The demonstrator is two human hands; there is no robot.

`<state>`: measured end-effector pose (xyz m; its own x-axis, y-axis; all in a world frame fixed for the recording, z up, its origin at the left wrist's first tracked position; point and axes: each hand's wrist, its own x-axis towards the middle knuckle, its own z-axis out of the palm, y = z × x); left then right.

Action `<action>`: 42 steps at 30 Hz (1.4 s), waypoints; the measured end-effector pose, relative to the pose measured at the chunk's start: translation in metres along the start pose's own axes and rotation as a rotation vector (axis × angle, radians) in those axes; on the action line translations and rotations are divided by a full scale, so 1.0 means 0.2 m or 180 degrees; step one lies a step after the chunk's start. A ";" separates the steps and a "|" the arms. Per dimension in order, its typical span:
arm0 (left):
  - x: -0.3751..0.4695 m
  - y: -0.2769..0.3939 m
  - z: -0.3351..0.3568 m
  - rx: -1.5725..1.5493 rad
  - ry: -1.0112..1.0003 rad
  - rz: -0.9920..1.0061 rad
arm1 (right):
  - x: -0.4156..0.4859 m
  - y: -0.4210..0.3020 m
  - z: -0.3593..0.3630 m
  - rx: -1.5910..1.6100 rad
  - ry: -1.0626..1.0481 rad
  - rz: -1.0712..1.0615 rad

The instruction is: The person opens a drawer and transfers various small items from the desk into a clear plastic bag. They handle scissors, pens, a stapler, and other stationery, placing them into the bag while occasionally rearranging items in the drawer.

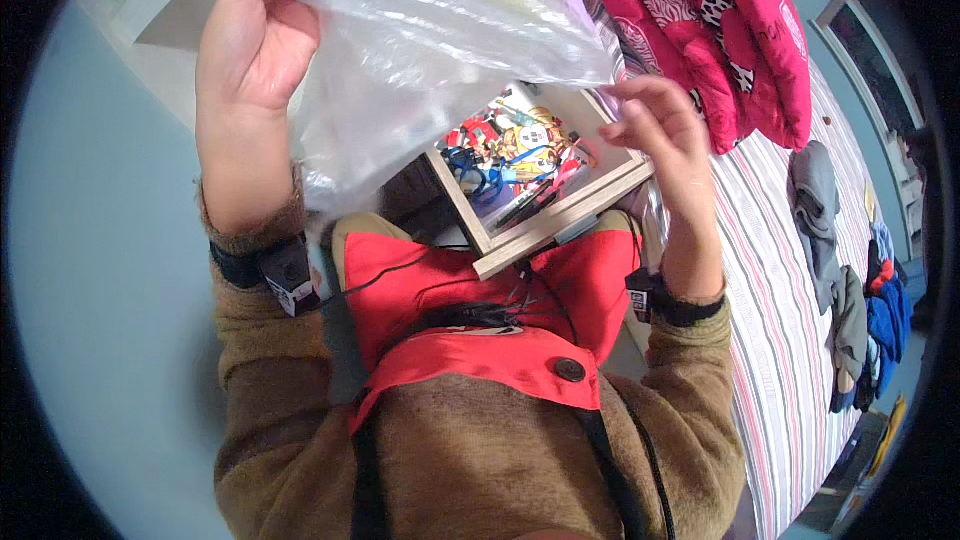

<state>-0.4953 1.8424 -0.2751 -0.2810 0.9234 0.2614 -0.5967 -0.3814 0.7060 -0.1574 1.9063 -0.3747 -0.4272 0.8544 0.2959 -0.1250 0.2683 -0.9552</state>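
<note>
A large clear plastic bag (420,37) is stretched out between my two hands above a drawer. My left hand (259,52) is raised at the upper left and pinches one corner of the bag. At the bag's opposite corner, my right hand (664,131) holds its edge between thumb and fingers. Below the bag, a pale wooden drawer (570,206) is pulled out in front of my knees. Small items (525,142) fill it: blue cords, red pieces, printed yellow cut-outs and pens. The bag covers the drawer's far left part.
On my right lies a bed with a striped sheet (765,255), bearing a pink patterned quilt (720,37) and several folded clothes (814,195). My red apron (487,345) covers my lap. Straps with small devices (289,277) circle both wrists, and a black cable crosses the apron.
</note>
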 end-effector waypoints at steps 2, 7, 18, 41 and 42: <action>-0.09 0.01 -0.06 0.0078 0.0325 0.0103 | -0.04 0.14 0.07 -0.0798 -0.0492 0.0139; -0.33 -0.01 -0.27 0.0332 0.0595 -0.0051 | -0.23 0.36 0.21 -0.2106 -0.1867 -0.0490; -0.77 -0.41 -0.65 0.0428 0.1547 -0.0012 | -0.36 0.46 0.27 -0.2433 -0.2003 -0.0901; -0.98 -0.49 -0.75 0.0631 0.1483 -0.0797 | 0.85 1.31 0.16 -0.4431 -0.2627 0.0331; -0.98 -0.48 -0.75 0.0710 0.1532 -0.0871 | 0.85 1.30 0.17 -0.4395 -0.2650 0.0376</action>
<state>-0.4959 1.6914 -0.4928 -0.4794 0.8440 -0.2403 -0.5378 -0.0661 0.8405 -0.2939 2.1057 -0.5724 -0.7753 0.5556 -0.3004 0.6049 0.7900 -0.0998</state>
